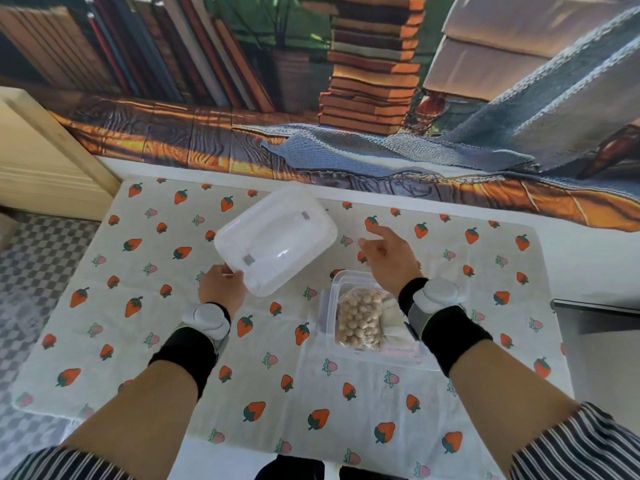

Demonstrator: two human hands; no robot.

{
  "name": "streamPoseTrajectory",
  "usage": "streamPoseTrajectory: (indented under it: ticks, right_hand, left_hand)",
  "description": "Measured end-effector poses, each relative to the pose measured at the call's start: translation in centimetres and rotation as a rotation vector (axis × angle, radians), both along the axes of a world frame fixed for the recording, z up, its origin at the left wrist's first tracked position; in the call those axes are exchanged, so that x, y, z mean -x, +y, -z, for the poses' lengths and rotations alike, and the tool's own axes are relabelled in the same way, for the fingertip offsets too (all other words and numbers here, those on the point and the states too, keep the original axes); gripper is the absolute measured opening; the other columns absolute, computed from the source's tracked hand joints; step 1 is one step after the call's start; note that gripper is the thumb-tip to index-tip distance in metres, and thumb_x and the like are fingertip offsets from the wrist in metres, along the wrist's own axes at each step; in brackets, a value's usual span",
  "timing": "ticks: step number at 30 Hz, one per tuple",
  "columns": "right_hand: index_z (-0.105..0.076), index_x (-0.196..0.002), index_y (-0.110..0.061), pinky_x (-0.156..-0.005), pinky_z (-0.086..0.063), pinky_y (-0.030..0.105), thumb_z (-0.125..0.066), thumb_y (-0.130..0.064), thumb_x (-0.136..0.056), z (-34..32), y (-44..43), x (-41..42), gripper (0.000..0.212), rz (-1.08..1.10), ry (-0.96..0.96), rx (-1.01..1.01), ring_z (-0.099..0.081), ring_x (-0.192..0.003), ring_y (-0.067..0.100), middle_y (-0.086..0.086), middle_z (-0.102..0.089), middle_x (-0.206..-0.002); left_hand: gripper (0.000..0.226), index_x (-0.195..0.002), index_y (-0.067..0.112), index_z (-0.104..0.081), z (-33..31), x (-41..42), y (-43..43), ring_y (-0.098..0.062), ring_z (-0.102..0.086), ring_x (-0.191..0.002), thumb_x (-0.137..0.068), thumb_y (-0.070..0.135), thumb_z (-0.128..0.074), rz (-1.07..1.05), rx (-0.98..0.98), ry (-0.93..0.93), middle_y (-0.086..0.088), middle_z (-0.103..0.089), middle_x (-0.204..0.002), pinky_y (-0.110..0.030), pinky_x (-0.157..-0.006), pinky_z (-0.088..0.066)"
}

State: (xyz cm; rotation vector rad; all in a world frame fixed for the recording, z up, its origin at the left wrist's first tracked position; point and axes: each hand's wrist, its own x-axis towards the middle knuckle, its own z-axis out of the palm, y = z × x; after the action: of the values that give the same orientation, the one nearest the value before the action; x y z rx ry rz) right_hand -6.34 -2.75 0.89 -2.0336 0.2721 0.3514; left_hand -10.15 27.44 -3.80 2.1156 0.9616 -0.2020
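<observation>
Left hand (221, 287) grips the clear lid (275, 239) by its near corner, tilted above the cloth. Right hand (388, 259) hovers open, fingers relaxed, at the lid's three o'clock. Container (374, 355) of round nuts (360, 320) sits at five o'clock.

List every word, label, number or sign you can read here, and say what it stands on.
No text is readable anywhere.
Clear lid in the left hand: two small grey patches, no writing visible.
Book spines on the wall hanging: too blurred to read.
Bag in the container: no print visible.

Fingertips of left hand (221, 287) under clear lid (277, 233), right side of container (335, 289) behind wristband (450, 329), sleeves (575, 445) cut off
</observation>
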Motion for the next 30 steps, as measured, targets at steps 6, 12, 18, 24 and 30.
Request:
streamPoseTrajectory:
  ticks: [6,12,18,24,30]
  right_hand:
    - [-0.063,-0.107,-0.022,-0.077,-0.052,0.032,-0.059,-0.038,-0.094,2.0,-0.8,2.1,0.021,0.091,0.082,0.197,-0.066,-0.083,0.018,-0.006,-0.069,-0.085]
    - [-0.064,-0.071,-0.005,-0.062,-0.045,0.027,-0.057,-0.037,-0.091,1.5,-1.8,3.2,0.039,0.071,0.073,0.408,-0.056,-0.067,0.021,0.008,-0.065,-0.068]
    - [-0.050,-0.061,-0.013,-0.052,-0.039,0.026,-0.056,-0.049,-0.093,3.7,-2.8,4.9,0.048,-0.094,0.442,0.535,-0.053,-0.059,0.016,-0.001,-0.054,-0.062]
    - [-0.050,-0.136,-0.002,-0.093,-0.053,0.042,-0.065,-0.039,-0.089,5.8,-2.5,6.2,0.061,0.095,0.490,0.199,-0.067,-0.102,0.029,0.010,-0.068,-0.112]
    - [-0.040,-0.146,-0.011,-0.082,-0.056,0.037,-0.069,-0.028,-0.089,6.6,-2.3,6.9,0.067,0.088,0.462,0.171,-0.068,-0.091,0.027,0.014,-0.065,-0.122]
  left_hand:
    - [0.023,-0.087,0.010,-0.055,3.7,0.7,0.1,-0.024,-0.055,-0.076,-0.102,0.026,-0.048,0.085,0.141,0.336,-0.004,-0.066,-0.084,-0.029,-0.071,-0.047]
    - [0.084,-0.137,-0.003,-0.043,4.6,0.1,-1.7,-0.037,-0.064,-0.107,-0.080,0.059,-0.054,0.055,-0.070,0.372,-0.019,-0.062,-0.125,-0.048,-0.095,-0.054]
    - [0.029,-0.117,0.021,-0.053,0.5,-2.0,-7.3,-0.025,-0.067,-0.088,-0.092,0.035,-0.059,0.325,0.064,0.139,-0.007,-0.066,-0.114,-0.032,-0.071,-0.050]
    - [0.017,-0.111,0.020,-0.059,-1.5,-2.0,-11.3,-0.015,-0.065,-0.089,-0.095,0.024,-0.054,0.529,0.105,0.038,0.006,-0.065,-0.100,-0.028,-0.076,-0.051]
    - [0.011,-0.097,0.021,-0.062,-2.2,-0.4,-13.2,-0.020,-0.063,-0.090,-0.097,0.030,-0.055,0.590,0.091,-0.009,0.007,-0.066,-0.088,-0.029,-0.073,-0.042]
